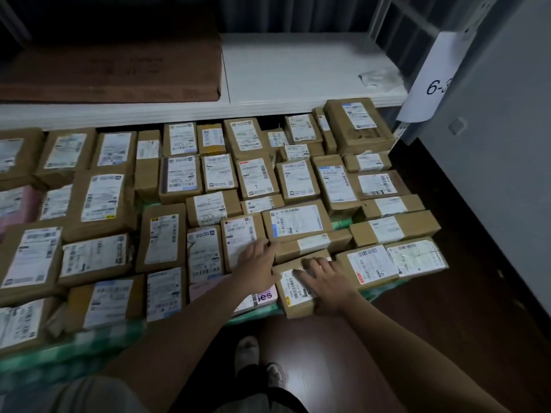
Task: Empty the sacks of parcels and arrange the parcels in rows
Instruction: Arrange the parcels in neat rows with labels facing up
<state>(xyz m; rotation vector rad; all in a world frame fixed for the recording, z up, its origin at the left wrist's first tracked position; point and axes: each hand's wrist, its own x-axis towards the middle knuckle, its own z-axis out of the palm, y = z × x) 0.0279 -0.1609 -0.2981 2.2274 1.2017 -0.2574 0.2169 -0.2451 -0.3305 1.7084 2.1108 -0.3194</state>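
Observation:
Several brown cardboard parcels with white labels lie in rows on green sacking (89, 341) spread on the floor. My right hand (325, 281) rests flat with spread fingers on a small brown parcel (293, 293) at the front edge of the rows. My left hand (258, 260) lies flat on the neighbouring labelled parcel (241, 239) just left of it, fingertips touching a narrow box (313, 244) behind. A pink parcel (262, 299) peeks out under my left forearm.
A low white shelf (298, 73) runs behind the rows, with a large flat brown carton (113, 70) on its left half. A grey cabinet (501, 144) with a "6-3" paper tag (432, 81) stands right. Dark wooden floor (447, 323) and my shoes (259, 362) lie in front.

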